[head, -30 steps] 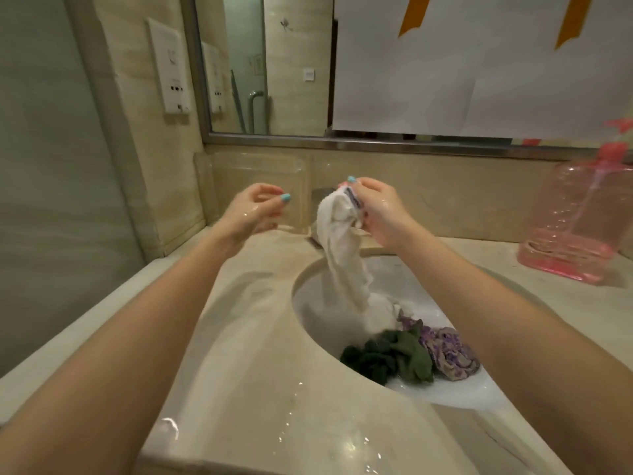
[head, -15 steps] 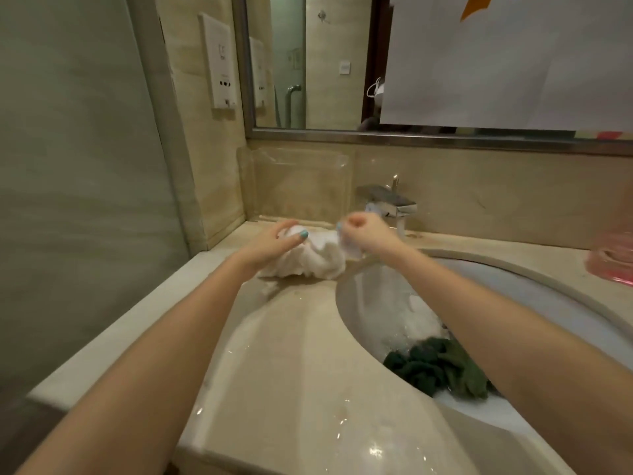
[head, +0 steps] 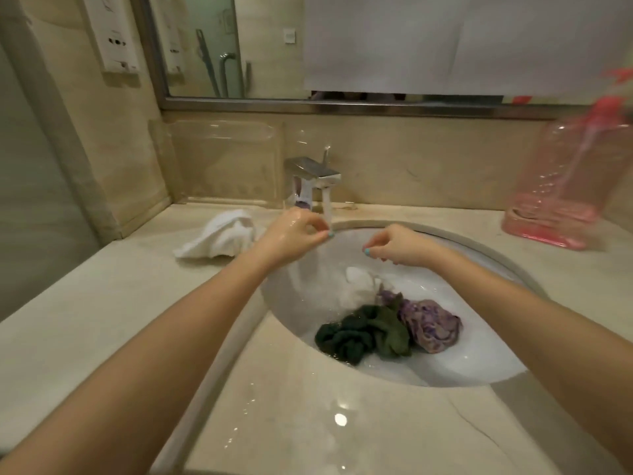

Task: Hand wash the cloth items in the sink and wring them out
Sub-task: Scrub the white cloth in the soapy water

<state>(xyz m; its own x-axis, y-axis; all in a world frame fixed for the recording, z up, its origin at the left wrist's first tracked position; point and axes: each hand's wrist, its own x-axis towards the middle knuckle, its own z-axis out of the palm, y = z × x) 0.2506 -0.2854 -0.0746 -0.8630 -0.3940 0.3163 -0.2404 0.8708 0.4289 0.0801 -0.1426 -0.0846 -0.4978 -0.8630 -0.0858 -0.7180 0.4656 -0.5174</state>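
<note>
A beige marble countertop [head: 85, 320] fills the lower half of the frame, wet and glinting near the bottom centre. At the middle stands a chrome faucet [head: 313, 173] with a thin stream of water [head: 326, 209] running from its spout. Left of it, a clear plastic holder [head: 226, 162] leans against the back wall. A blurred pink pump bottle [head: 565, 186] stands at the right edge. Along the top hangs a metal-framed mirror [head: 267, 46], mostly covered by white paper sheets [head: 445, 42]. A white socket panel [head: 114, 32] sits on the wall at upper left.
</note>
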